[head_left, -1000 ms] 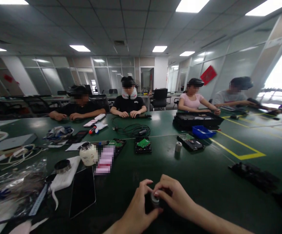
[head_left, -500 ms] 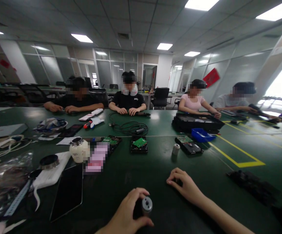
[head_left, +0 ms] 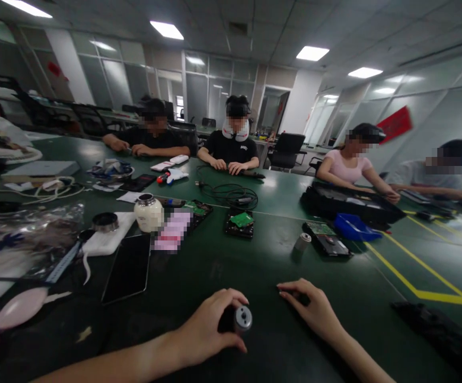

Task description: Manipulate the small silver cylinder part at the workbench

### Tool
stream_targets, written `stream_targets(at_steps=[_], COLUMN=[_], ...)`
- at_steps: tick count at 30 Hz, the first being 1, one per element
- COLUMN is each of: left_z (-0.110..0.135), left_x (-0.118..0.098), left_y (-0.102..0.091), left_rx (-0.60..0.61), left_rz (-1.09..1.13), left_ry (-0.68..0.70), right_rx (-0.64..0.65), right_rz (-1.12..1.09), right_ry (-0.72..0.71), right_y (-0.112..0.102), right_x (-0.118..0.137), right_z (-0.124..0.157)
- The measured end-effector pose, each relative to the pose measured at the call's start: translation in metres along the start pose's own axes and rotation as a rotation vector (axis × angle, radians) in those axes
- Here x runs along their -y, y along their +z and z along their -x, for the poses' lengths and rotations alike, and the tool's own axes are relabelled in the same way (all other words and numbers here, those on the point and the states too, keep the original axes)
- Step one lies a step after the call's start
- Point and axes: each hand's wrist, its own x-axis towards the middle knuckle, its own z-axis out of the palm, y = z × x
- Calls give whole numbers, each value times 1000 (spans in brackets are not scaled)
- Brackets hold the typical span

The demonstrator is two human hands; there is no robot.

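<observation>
A small cylindrical metal motor [head_left: 243, 318] stands upright on the green table, its round end with a central shaft and small holes facing up. The fingers and thumb of my left hand [head_left: 210, 327] curl around it from the left. To the right, my right hand [head_left: 314, 306] rests low over the table with thumb and fingertips drawn together; anything between them is too small to make out. A second metal motor [head_left: 303, 242] stands farther back, beside a hard drive [head_left: 328, 240] with a green board. Another opened hard drive [head_left: 240, 222] lies farther to the left.
A black tablet [head_left: 127, 268], a cream jar [head_left: 149, 214] and a phone [head_left: 174, 229] lie to the left. A blue tray [head_left: 356, 227] and a black case [head_left: 350, 205] stand at the right. Coiled cable [head_left: 231, 197] lies before several seated co-workers.
The camera view has turned left and tilted down, so the table things sit differently. My left hand stays around the motor; the right hand's fingertips look closer together.
</observation>
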Motion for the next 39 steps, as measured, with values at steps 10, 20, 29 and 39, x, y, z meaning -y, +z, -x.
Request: stream_targets(at_steps=[10, 20, 29, 39], left_z=[2, 4, 3, 1], left_x=[4, -10, -3, 0], left_y=[-2, -4, -2, -1], left_rx=[0, 15, 3, 19], left_rz=[-10, -73, -67, -73], left_ry=[31, 31, 64, 86], right_rx=[-56, -233, -221, -135], right_rz=[147, -16, -355, -477], right_ry=[-240, -322, -275, -381], right_y=[-3, -1, 17, 25], right_x=[13, 43, 115, 114], right_z=[2, 4, -2, -7])
